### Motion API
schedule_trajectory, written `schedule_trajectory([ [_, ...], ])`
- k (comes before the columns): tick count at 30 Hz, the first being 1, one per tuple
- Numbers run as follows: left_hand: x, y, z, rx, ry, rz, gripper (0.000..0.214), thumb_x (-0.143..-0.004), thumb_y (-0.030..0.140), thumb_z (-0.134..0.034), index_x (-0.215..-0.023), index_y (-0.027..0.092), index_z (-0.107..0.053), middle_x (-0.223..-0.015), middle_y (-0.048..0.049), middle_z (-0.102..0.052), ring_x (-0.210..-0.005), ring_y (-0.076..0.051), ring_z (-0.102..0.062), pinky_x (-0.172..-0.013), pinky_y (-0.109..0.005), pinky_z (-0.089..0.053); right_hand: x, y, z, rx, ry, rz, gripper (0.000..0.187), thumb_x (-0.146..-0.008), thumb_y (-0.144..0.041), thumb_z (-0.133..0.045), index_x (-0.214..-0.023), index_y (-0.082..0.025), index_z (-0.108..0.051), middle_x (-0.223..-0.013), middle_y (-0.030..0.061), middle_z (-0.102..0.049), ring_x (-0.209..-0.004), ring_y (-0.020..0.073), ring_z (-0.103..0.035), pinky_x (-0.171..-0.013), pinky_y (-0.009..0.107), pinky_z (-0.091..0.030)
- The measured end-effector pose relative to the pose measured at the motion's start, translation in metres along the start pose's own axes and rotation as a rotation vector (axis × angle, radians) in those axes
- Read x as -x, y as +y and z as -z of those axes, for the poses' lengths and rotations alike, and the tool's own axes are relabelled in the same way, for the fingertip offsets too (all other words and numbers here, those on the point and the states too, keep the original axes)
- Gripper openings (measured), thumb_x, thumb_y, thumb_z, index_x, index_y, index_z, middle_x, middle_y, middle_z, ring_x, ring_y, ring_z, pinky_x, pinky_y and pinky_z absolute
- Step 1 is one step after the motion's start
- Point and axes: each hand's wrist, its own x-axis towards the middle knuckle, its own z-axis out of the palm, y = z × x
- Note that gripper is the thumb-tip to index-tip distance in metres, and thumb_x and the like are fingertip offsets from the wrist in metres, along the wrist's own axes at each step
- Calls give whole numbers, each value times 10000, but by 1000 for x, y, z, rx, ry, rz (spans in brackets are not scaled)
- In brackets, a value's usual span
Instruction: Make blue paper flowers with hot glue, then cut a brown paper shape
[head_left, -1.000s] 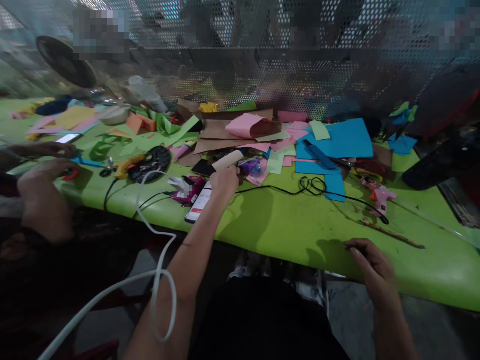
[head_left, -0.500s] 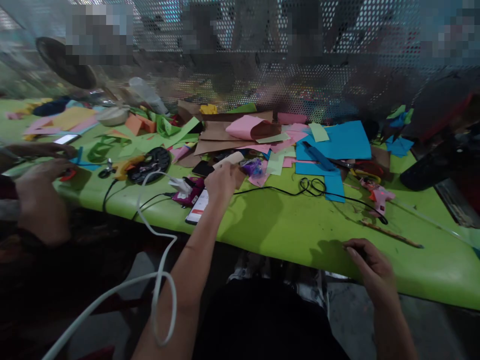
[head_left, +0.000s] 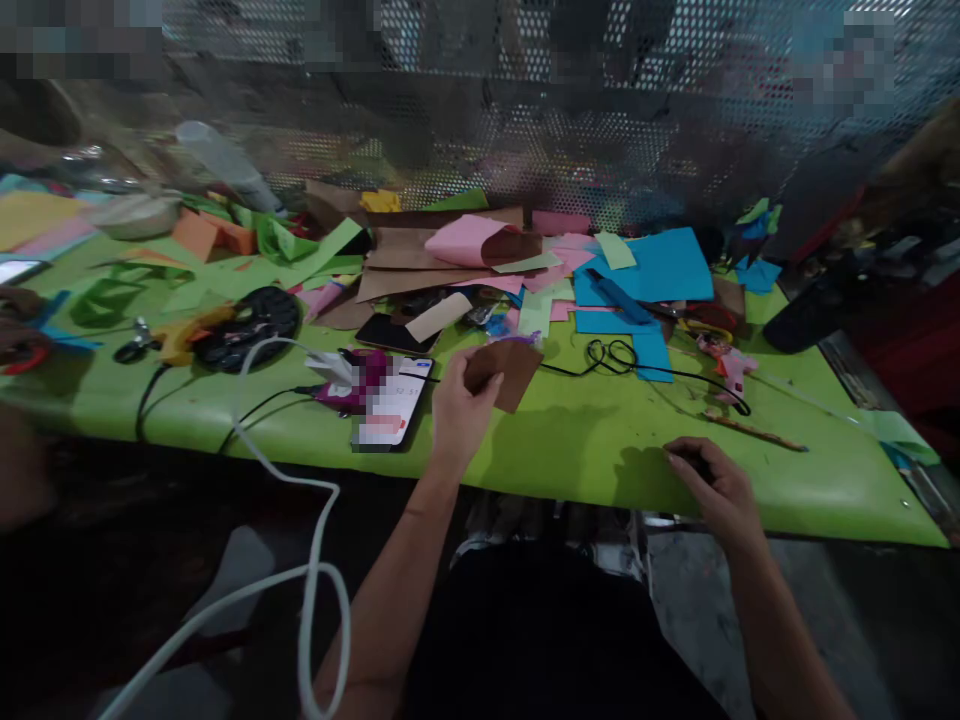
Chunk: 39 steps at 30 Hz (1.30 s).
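Between the thumb and fingers of my left hand (head_left: 465, 405) is a small piece of brown paper (head_left: 516, 378), lifted above the green table (head_left: 570, 455). A phone with a lit screen (head_left: 397, 405) lies just left of that hand, beside a purple gadget (head_left: 352, 385) with a cable. My right hand (head_left: 712, 480) is at the table's front edge with its fingers curled and the thumb against the fingertips. Whatever it may hold is hidden. Nearest to it are a thin brown stick (head_left: 757, 432) and a pink glue gun (head_left: 727, 368).
Coloured paper scraps pile along the back, with a blue sheet (head_left: 675, 265) and a pink sheet (head_left: 465, 240). A white cable (head_left: 322, 520) hangs across my left side. A yellow glue gun (head_left: 184, 340) and a black round tray (head_left: 255, 325) lie left. Another person's hand (head_left: 22, 330) is far left.
My left hand has come back toward me from the paper pile, with the brown paper now plainly in it. The view has swung to the right; my right hand keeps its curled pose.
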Motion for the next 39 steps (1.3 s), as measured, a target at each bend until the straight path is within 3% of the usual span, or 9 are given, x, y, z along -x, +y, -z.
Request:
schedule_trajectory([
  [7,11,7,-24,210,-79,49,227,-846,234,-658,-1065,189,-621,-1037,-48,-740,-951,-191,-714,-888,-327,-587,-22,-59,-49,-125,-147,130,417,-889,-440,-666,-1247,-229,-630,-1165,98,-707,-939,218,-641,-883,383,-530],
  [11,32,18,-38,254,-184,25,209,-878,228,-619,-1084,191,-616,-1066,-62,-736,-991,-199,-708,-920,-339,-577,-39,-78,-93,-268,-261,66,431,-851,-467,-703,-1195,-218,-629,-1118,79,-725,-928,226,-662,-840,371,-544],
  [13,39,17,-40,238,-258,-1,230,-885,212,-604,-1114,195,-614,-1086,-66,-741,-990,-201,-712,-908,-337,-581,-45,-77,-106,-340,-215,8,338,-858,-471,-683,-1082,-219,-662,-1027,57,-743,-912,232,-670,-841,379,-549],
  [17,30,2,-30,61,-443,-52,300,-917,207,-570,-1211,220,-628,-1079,-55,-768,-973,-216,-729,-899,-357,-588,-53,-66,-101,-443,-55,-26,290,-855,-439,-673,-1058,-231,-669,-1066,49,-751,-975,242,-678,-902,399,-550],
  [19,16,-7,-23,-139,-483,-169,349,-926,175,-539,-1254,232,-645,-1219,-63,-750,-1178,-250,-675,-1052,-413,-528,-56,-58,-90,-414,3,-15,317,-838,-414,-680,-1097,-232,-659,-1088,48,-748,-996,241,-673,-896,386,-548],
  [23,-20,-20,-20,-402,-558,-322,476,-1003,258,-442,-1474,228,-505,-1539,-80,-555,-1473,-280,-452,-1220,-509,-368,-59,-41,-79,-264,-45,-35,313,-831,-396,-662,-1086,-213,-649,-961,33,-731,-864,218,-665,-757,333,-536],
  [28,-51,-26,-26,-558,-567,-264,581,-1010,365,-458,-1561,189,-399,-1626,-142,-431,-1516,-341,-388,-1212,-570,-352,-57,-37,-87,-84,-125,-37,488,-833,-281,-622,-1318,-241,-584,-944,22,-724,-816,218,-656,-721,325,-525],
  [35,-4,-6,-15,-490,-269,-565,444,-1033,335,-410,-1413,198,-594,-1499,-111,-594,-1474,-295,-460,-1210,-515,-355,-56,-65,-94,254,-157,15,717,-850,-149,-562,-1545,-247,-413,-1002,30,-738,-819,222,-665,-779,329,-506],
  [39,34,-7,-26,-398,-487,-834,465,-1046,355,-387,-1442,194,-570,-1439,-106,-648,-1369,-252,-575,-1150,-452,-428,-55,-72,-100,331,-181,53,607,-919,-159,-521,-1516,-255,-469,-1280,77,-717,-1060,243,-688,-912,348,-522],
])
